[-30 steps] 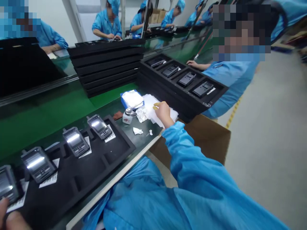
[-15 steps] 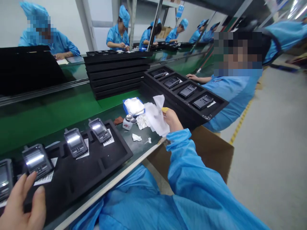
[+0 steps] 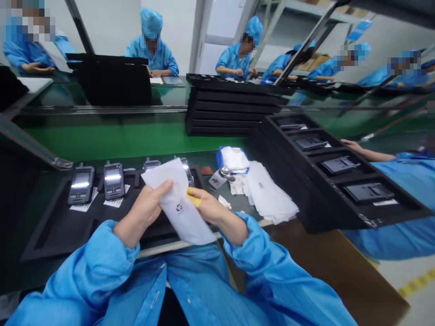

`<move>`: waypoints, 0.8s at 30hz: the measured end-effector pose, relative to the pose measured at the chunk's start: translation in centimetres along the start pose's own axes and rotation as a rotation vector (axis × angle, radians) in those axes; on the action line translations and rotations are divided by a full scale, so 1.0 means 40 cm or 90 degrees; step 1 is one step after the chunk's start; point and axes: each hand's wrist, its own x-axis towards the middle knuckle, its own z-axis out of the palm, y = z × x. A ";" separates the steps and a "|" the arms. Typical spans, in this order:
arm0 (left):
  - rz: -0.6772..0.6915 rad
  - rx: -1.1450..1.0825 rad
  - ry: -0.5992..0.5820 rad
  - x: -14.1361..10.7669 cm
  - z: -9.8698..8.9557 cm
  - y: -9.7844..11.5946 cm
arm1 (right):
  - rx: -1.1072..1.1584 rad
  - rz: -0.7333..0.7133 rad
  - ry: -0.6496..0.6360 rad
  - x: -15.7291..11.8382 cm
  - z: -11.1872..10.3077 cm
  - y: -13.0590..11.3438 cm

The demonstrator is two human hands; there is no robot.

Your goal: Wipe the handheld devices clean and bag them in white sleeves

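My left hand (image 3: 149, 199) is closed on the upper left edge of a white, translucent plastic bag (image 3: 181, 208), its thumb lying on the front. A small dark recycling mark is printed on the bag. At the bag's right edge my right hand (image 3: 207, 203) grips it, with some fingers hidden behind. Something yellow (image 3: 193, 198) covers its fingertips, perhaps finger cots. Behind the bag, a black foam tray (image 3: 50, 231) bears several handheld devices with screens, such as this one (image 3: 81, 185), with printed labels beside them. The bag partly covers two of them.
More white bags (image 3: 272, 194) lie right of my hands, beside a blue box of white wipes (image 3: 234, 158) and a small white bottle (image 3: 217, 180). Stacked black trays (image 3: 299, 172) with devices stand at the right, above a cardboard box (image 3: 322, 258). Co-workers sit across the line.
My right hand has brought a white bag from the pile to in front of me. My left hand has left the tray and taken hold of it. The view has turned left.
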 end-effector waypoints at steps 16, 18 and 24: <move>0.052 0.178 0.112 0.001 -0.068 0.030 | -0.539 0.066 0.069 0.350 -0.086 -0.125; 0.045 0.178 0.120 0.000 -0.069 0.037 | -0.539 0.013 0.094 0.320 -0.092 -0.125; 0.033 0.189 0.108 0.005 -0.062 0.041 | -0.498 -0.244 0.317 0.209 -0.117 -0.169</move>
